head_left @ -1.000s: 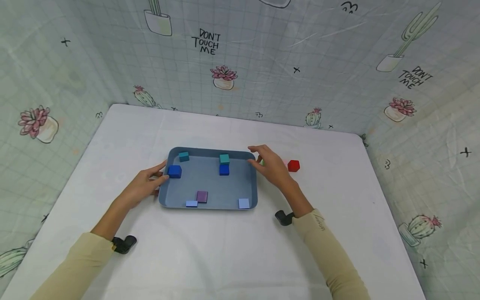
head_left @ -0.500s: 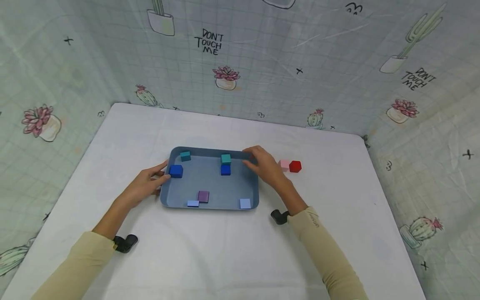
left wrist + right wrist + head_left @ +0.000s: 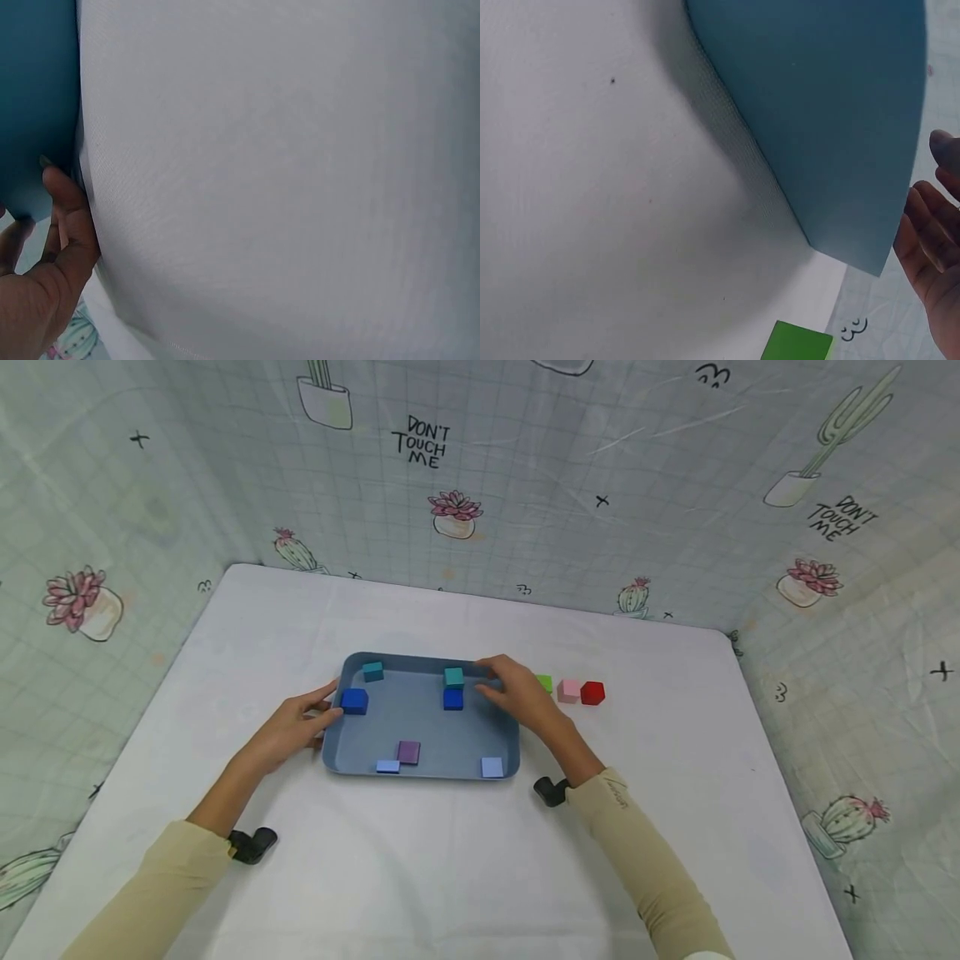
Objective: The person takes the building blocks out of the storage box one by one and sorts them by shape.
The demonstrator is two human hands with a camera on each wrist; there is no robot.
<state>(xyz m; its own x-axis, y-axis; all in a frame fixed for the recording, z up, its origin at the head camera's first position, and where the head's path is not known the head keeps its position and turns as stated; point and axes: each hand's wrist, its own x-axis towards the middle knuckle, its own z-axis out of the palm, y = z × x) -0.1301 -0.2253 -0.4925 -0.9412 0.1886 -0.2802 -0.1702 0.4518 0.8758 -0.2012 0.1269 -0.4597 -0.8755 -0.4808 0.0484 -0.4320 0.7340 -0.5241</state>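
A shallow blue-grey tray (image 3: 423,777) lies on the white table. My left hand (image 3: 281,735) grips its left side, the thumb at the rim by a dark blue block (image 3: 354,701); in the left wrist view that hand (image 3: 56,262) holds the tray wall (image 3: 34,97). Over the tray's far right corner hovers my right hand (image 3: 521,693), fingers bent loosely and apart, with nothing seen between them. A teal block (image 3: 453,677) and a blue block (image 3: 453,699) touch each other left of it. In the right wrist view, my right hand (image 3: 937,240) appears beyond the tray wall (image 3: 817,112).
Elsewhere in the tray are a teal block (image 3: 372,672), a purple block (image 3: 408,752), and light blue blocks (image 3: 387,767) near the front wall. Right of the tray, a green block (image 3: 545,682), a pink block (image 3: 568,691) and a red block (image 3: 592,693) form a row.
My right hand has moved left, further over the tray, uncovering the pink block and then the green one. The left hand keeps its hold; the view has shifted slightly.
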